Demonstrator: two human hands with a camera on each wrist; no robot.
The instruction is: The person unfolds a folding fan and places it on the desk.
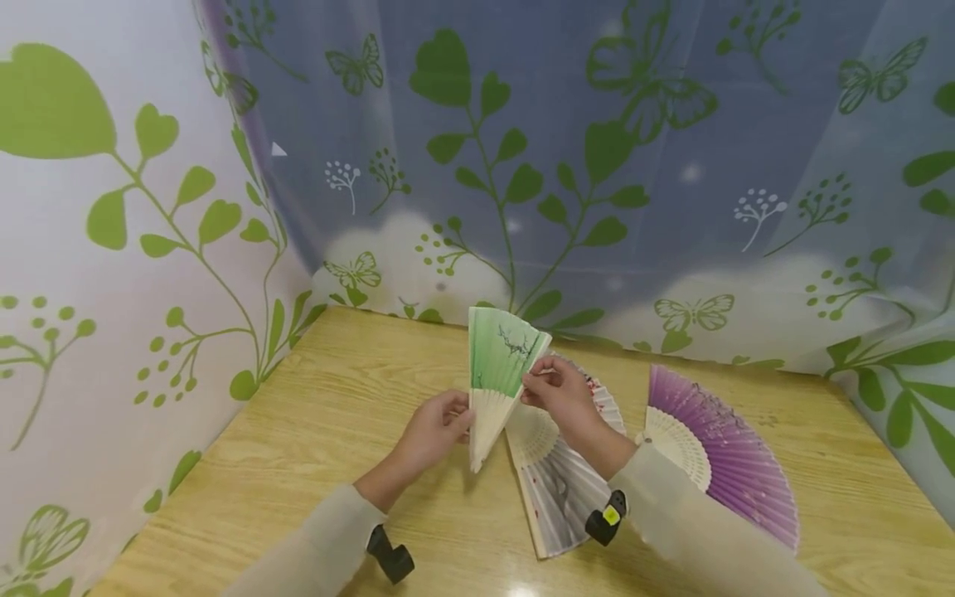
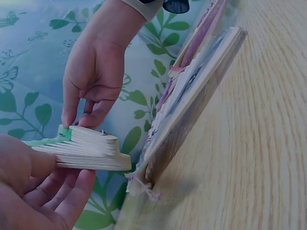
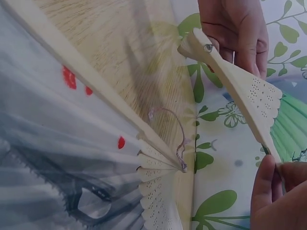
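A green folding fan [image 1: 496,352] with pale ribs and a dark branch print is held up, partly spread, above the table. My left hand [image 1: 436,424] grips its left edge low on the ribs, thumb on one side and fingers beneath. At the other edge, my right hand [image 1: 564,396] pinches the outer rib between thumb and fingers, near where the green begins. A metal pivot [image 3: 208,48] joins the ribs at the narrow end. Behind my right hand a white and grey folding fan [image 1: 552,485] with red spots stands spread, partly hidden by that hand.
A spread purple folding fan [image 1: 746,452] is at the right, its lower part behind my right sleeve [image 1: 694,510]. A tasselled cord [image 3: 180,139] hangs from the white and grey fan. Patterned cloth [image 1: 522,166] borders the wooden table [image 1: 358,365] at the back and sides.
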